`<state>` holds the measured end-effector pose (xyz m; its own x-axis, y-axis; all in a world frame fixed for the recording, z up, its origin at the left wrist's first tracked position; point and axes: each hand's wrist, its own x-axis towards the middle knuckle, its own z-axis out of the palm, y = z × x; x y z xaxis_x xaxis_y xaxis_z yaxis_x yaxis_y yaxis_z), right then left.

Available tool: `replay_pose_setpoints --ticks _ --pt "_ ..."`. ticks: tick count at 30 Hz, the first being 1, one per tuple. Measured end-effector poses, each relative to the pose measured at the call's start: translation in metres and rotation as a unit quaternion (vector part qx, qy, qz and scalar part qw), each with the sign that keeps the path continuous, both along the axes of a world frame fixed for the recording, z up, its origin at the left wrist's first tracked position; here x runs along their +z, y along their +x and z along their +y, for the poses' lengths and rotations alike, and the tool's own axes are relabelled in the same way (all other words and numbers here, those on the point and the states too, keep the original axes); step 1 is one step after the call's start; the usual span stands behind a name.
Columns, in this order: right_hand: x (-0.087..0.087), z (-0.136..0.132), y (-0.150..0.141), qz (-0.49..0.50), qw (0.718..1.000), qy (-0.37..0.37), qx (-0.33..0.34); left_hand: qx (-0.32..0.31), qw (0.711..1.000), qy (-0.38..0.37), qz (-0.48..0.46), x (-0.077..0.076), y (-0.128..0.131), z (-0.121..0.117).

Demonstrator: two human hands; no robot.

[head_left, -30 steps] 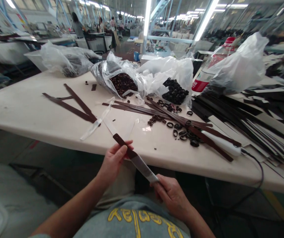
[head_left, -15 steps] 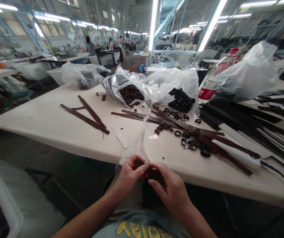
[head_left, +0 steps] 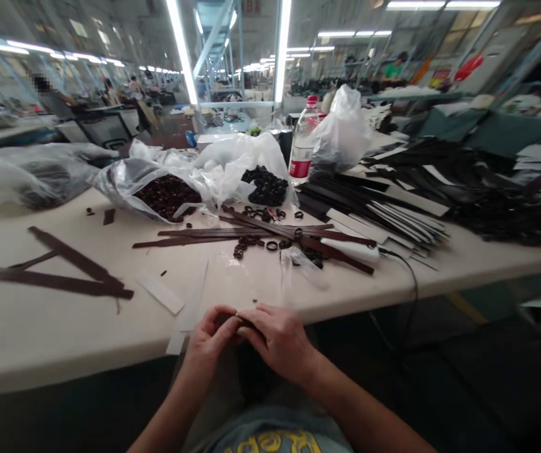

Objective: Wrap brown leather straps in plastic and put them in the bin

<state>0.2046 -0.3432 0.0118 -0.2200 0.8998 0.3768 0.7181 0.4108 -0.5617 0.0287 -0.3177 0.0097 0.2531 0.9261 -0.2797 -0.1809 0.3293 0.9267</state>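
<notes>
While the left hand (head_left: 210,335) and right hand (head_left: 282,336) met at the desk's (head_left: 77,343) near edge, both pinched a dark brown strap (head_left: 246,323) between them, mostly hidden by their fingers. From there, an open plastic bag of brown loops (head_left: 167,196) lay at eleven o'clock, black loops (head_left: 267,187) at twelve, a red-capped bottle (head_left: 301,148) at one, and a white-handled corded tool (head_left: 351,250) at two.

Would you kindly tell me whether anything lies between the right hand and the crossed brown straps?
Yes: crumpled clear plastic lies on the table between the right hand and the crossed brown straps. Black rings also lie on the straps' near side.
</notes>
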Motion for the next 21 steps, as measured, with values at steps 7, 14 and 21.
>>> replay_pose_setpoints --ticks 7,14,21 --pt "-0.022 0.042 0.096 -0.069 0.97 -0.033 -0.231 -0.041 0.993 0.098 0.058 0.005 0.015 0.008" --pt "-0.028 0.043 0.096 -0.038 0.96 -0.042 -0.273 -0.223 0.897 0.324 0.201 0.004 0.045 0.003" --pt "-0.032 0.041 0.1 0.083 0.949 -0.011 -0.304 -0.234 0.77 0.468 0.364 -0.009 0.087 0.011"
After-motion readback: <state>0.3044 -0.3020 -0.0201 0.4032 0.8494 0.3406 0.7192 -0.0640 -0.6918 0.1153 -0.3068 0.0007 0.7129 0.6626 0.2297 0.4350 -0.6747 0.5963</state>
